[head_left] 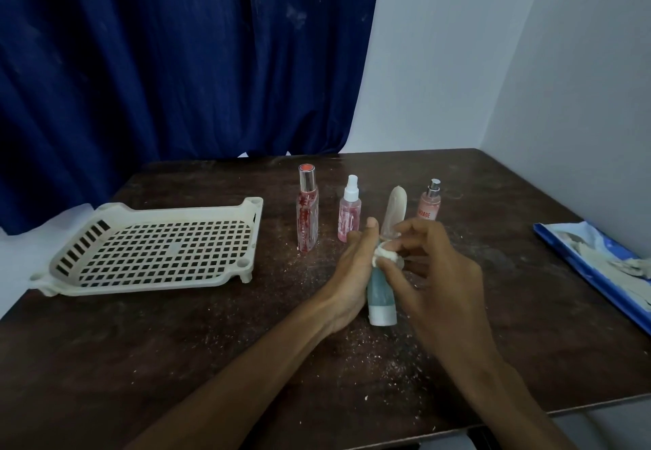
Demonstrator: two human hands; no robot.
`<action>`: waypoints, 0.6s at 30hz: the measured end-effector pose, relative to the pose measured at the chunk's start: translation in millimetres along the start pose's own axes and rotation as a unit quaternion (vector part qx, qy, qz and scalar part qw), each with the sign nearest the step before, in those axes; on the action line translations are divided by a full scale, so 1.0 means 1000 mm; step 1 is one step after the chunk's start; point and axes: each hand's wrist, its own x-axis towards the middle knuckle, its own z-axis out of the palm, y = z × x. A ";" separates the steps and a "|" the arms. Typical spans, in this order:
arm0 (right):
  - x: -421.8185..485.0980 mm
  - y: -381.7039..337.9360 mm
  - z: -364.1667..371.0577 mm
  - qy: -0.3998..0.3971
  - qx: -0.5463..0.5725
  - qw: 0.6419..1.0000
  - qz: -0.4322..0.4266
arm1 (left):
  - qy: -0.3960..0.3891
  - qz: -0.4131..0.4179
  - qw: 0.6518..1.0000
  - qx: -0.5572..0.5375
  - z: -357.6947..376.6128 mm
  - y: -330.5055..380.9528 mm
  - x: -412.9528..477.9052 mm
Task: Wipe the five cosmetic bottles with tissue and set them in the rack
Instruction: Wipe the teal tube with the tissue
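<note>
Left hand (352,270) grips blue bottle (380,289) above the table (211,344), thumb up; right hand (440,273) pinches tissue wad (385,255) against it.

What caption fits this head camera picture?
Left hand holds a blue tube while right hand wipes it with tissue; four bottles wait beside the rack.

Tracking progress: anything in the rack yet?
Empty: the rack shows a bare grid. The left hand grips the blue bottle while the right hand pinches tissue against it.
</note>
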 end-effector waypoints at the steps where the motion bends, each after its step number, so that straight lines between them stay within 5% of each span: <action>1: 0.000 0.002 -0.003 0.014 0.021 0.999 0.025 | -0.004 -0.003 1.000 0.000 -0.001 0.000 0.001; 11: -0.014 0.010 -0.012 0.040 0.027 0.997 0.060 | 0.061 -0.021 0.997 -0.034 0.000 -0.005 0.006; 18: -0.018 0.013 0.001 0.006 -0.072 0.997 -0.028 | 0.026 -0.018 0.998 -0.051 0.000 -0.004 0.005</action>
